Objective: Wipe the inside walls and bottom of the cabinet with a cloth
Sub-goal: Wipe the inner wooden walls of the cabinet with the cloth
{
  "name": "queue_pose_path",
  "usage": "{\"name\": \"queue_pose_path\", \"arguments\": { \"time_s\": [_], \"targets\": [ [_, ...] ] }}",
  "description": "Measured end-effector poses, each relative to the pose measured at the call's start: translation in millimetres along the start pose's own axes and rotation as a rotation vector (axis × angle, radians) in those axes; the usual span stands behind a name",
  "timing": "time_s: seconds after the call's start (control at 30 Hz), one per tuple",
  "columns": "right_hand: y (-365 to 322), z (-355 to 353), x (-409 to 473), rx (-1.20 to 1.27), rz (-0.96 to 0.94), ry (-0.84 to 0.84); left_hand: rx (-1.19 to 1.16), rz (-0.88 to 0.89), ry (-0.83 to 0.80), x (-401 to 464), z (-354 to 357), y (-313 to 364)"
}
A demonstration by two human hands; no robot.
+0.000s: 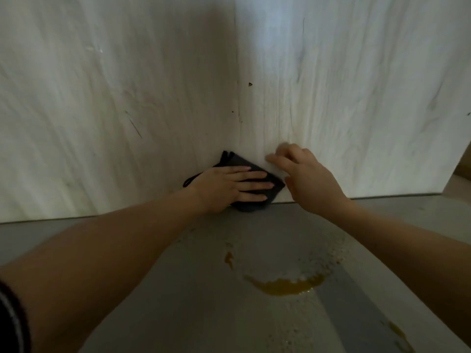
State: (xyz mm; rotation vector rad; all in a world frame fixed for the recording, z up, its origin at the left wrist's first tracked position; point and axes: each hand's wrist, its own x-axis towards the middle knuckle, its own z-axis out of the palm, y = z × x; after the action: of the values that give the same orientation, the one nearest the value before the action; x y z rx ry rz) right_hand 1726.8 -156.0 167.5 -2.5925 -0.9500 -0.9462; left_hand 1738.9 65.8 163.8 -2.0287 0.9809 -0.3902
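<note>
The left hand (224, 186) hides much of the dark folded cloth (274, 183), pressing it flat-fingered into the cabinet wall (331, 98) corner; the blurred right hand (305, 174) hovers loosely curled, grasping nothing

no readable text, labels or signs

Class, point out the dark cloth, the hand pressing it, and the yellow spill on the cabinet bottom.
dark cloth (276, 183): head view, right corner beyond the fingertips.
left hand (224, 187): head view, back of hand.
yellow spill (288, 286): head view, middle of the puddle.
</note>
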Motion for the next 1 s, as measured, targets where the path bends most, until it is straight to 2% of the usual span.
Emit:
{"name": "queue_pose_path", "arguments": {
  "time_s": [0.13,0.27,0.37,0.5,0.57,0.7,0.83,0.93,1.0],
  "targets": [
    [-7.6,3.0,4.2,-0.019,0.002,-0.021,0.055,-0.026,0.159,-60.0,23.7,-16.6],
    [-16.9,12.7,8.4,-0.019,-0.039,0.003,0.122,-0.06,0.154,-115.0,39.4,-29.9],
    [-20.1,13.0,12.9,-0.029,-0.062,0.016,0.091,-0.018,0.119,-98.3,37.8,-23.4],
    [-17.4,8.3,18.3,-0.06,-0.083,0.035,0.011,-0.019,-0.142,-41.7,22.3,-3.1],
    [-21.6,8.7,18.5,-0.066,-0.076,0.036,-0.023,-0.044,-0.093,-42.3,24.4,-1.7],
    [-37.5,13.6,31.7,-0.102,-0.139,0.063,0.079,-0.168,0.154,-116.1,60.8,-17.5],
    [-54.6,12.4,56.8,-0.112,-0.175,0.071,0.074,-0.203,0.143,-157.0,74.1,-23.7],
    [-58.5,8.0,63.3,-0.121,-0.16,0.053,0.058,-0.166,0.132,-118.8,65.8,-17.0],
    [-60.1,3.0,64.4,-0.139,-0.161,0.039,0.025,-0.156,0.061,-84.0,53.6,-10.4]
  ]
}}
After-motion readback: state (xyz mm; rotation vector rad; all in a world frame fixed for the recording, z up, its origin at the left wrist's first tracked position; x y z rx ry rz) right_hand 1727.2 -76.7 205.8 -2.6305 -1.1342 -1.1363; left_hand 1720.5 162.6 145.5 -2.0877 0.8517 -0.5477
